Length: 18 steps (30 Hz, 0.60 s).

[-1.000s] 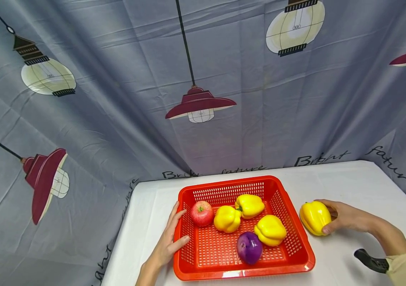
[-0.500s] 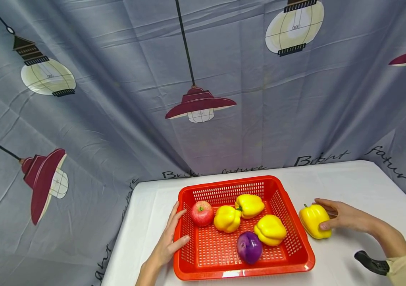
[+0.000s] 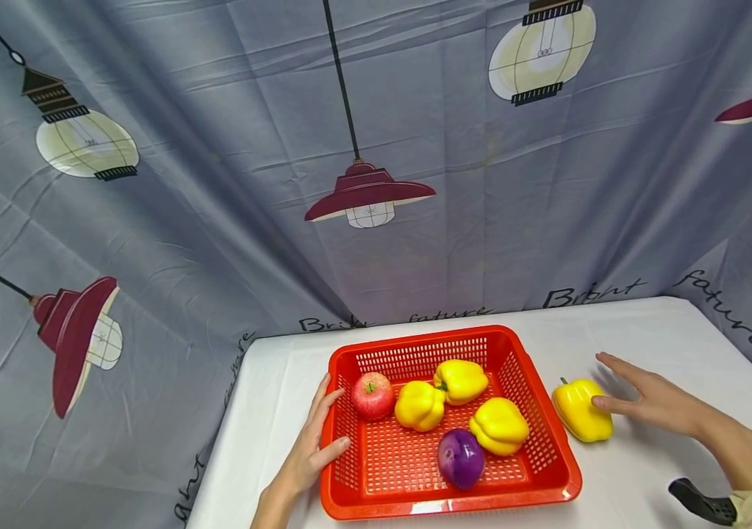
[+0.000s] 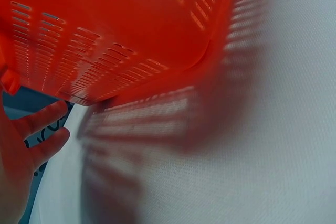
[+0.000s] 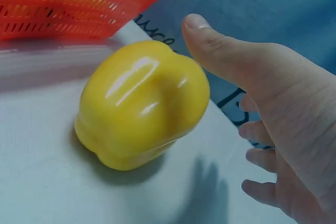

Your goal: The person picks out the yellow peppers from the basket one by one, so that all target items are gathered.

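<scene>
In the head view, a yellow bell pepper (image 3: 582,411) lies on the white tabletop, right of a red plastic basket (image 3: 445,508). My right hand (image 3: 663,402) is just to its right, fingers straight and spread. The right wrist view has the thumb beside the pepper (image 5: 142,103), the other fingers well clear of it. My left hand (image 3: 306,455) rests at the basket's left side, thumb reaching over the rim. From the left wrist, two straight fingers of the hand (image 4: 18,156) show beside the slotted basket wall (image 4: 126,19); the rest is out of frame.
Inside the basket are a red apple (image 3: 373,396), yellow peppers (image 3: 461,381) and a round purple vegetable or fruit (image 3: 461,458). A white cloth covers the table (image 3: 620,334). A grey curtain (image 3: 217,220) printed with lamps hangs behind.
The right hand has let the yellow pepper go on the table; its fingers have opened and drawn back to the right. Earlier the pepper tipped slightly. The left hand and basket stay put.
</scene>
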Each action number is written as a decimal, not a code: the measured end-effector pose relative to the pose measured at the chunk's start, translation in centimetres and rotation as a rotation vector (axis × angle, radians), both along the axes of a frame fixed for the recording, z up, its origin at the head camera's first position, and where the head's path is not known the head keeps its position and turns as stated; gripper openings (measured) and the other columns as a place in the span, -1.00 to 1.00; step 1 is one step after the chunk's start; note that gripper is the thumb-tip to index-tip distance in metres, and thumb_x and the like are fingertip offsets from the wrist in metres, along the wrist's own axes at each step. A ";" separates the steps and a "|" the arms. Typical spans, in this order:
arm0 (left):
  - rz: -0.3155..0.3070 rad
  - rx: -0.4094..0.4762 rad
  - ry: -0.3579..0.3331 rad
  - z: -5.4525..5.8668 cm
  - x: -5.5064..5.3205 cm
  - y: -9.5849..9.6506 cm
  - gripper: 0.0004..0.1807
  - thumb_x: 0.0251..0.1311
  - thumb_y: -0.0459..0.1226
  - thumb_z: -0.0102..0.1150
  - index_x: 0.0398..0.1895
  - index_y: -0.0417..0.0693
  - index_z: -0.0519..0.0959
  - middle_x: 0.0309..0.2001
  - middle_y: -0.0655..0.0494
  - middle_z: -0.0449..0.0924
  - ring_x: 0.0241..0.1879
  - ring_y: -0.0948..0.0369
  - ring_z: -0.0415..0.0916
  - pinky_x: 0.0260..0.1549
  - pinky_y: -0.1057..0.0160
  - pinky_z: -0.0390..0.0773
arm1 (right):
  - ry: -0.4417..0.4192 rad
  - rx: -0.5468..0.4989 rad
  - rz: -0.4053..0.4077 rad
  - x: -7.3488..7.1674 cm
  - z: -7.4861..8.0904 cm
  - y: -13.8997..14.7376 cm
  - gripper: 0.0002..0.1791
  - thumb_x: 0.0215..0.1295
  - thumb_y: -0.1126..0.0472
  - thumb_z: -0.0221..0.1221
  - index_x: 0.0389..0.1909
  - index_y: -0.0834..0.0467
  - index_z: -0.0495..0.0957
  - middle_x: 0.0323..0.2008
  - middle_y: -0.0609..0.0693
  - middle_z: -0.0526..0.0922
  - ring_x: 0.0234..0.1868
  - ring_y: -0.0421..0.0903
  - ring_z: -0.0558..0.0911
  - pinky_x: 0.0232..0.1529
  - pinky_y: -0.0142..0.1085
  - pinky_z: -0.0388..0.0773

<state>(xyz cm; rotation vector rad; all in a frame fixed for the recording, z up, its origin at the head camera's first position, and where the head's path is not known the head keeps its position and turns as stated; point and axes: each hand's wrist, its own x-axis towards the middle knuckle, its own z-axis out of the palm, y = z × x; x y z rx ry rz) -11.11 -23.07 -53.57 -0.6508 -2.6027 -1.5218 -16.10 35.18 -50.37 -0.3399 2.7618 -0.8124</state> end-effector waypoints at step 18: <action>-0.003 0.005 -0.001 0.0 0.0 0.1 -0.23 0.22 -0.19 0.14 0.53 0.00 0.20 0.64 0.10 -0.31 0.55 -0.07 -0.19 0.23 -0.37 0.17 | 0.173 -0.053 0.086 1.0 4.0 0.1 0.12 0.23 -0.10 0.36 0.59 0.26 -0.07 0.54 0.42 -0.10 0.50 0.47 -0.13 0.28 0.50 -0.19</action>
